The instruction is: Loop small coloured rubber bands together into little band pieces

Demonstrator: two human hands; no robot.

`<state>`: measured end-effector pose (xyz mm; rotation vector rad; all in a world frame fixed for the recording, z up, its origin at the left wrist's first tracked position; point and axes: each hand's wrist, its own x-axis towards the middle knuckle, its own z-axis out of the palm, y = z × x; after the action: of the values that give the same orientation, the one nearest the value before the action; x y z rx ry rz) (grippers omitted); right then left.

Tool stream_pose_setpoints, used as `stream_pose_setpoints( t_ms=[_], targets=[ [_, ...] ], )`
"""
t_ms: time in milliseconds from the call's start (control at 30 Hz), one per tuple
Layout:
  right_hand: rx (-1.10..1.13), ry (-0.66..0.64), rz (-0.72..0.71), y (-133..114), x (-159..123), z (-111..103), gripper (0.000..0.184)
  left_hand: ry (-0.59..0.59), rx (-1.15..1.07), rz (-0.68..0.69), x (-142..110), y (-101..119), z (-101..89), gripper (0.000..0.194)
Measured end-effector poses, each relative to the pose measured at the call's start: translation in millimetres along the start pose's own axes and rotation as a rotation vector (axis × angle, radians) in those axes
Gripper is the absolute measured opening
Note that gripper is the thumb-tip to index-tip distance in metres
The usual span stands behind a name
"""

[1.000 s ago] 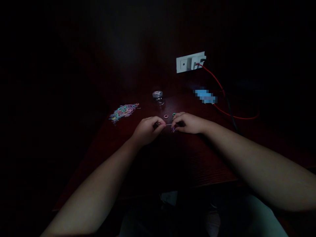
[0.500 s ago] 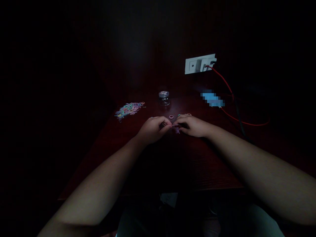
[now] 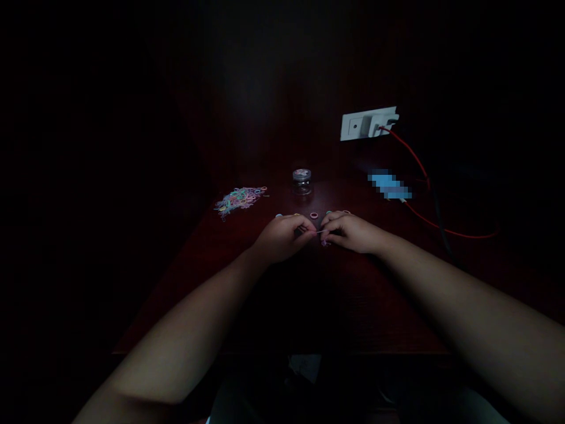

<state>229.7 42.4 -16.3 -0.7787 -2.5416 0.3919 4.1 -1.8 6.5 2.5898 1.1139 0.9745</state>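
Observation:
My left hand is closed, thumb and index finger pinching one end of a thin pale pink elastic band. At the other end of the band, the fingers of my right hand are pinched together, so it spans the small gap between my hands. Right under my right fingertips lies a small bunch of purple elastic bands, partly covered. Just beyond my hands, a pink hair tie rests on the dark table, and other coloured ties peek out behind my knuckles.
A heap of mixed coloured elastic bands lies at the back left of the table. Farther back stands a clear lidded jar. On the right are a blurred blue device, its red cable and a wall socket.
The whole view has shifted slightly, moving everything right and down. My right thumb and fingers have come closer together on the band and now cover more of the purple bunch.

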Motion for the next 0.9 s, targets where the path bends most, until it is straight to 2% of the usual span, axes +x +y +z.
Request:
stream_pose_setpoints(
  t_ms=[100, 267, 367, 500, 900],
  targets=[
    [0.012, 0.020, -0.018, 0, -2, -2, 0.018, 0.001, 0.017, 0.006, -1, -2, 0.4, 0.007],
    [0.001, 0.117, -0.042, -12, -5, -11, 0.036, 0.020, 0.033, 0.016, -2, -2, 0.4, 0.007],
    [0.029, 0.202, -0.068, -23, -4, -15, 0.025, 0.011, 0.015, 0.019, -1, -1, -0.3, 0.006],
    [0.068, 0.220, -0.093, -34, -2, -16, 0.009, -0.004, -0.014, 0.032, -1, 1, -1.1, 0.004],
    [0.091, 0.254, -0.075, -36, -2, -11, 0.008, 0.004, -0.056, 0.037, 0, 1, -0.7, 0.007]
  ],
)
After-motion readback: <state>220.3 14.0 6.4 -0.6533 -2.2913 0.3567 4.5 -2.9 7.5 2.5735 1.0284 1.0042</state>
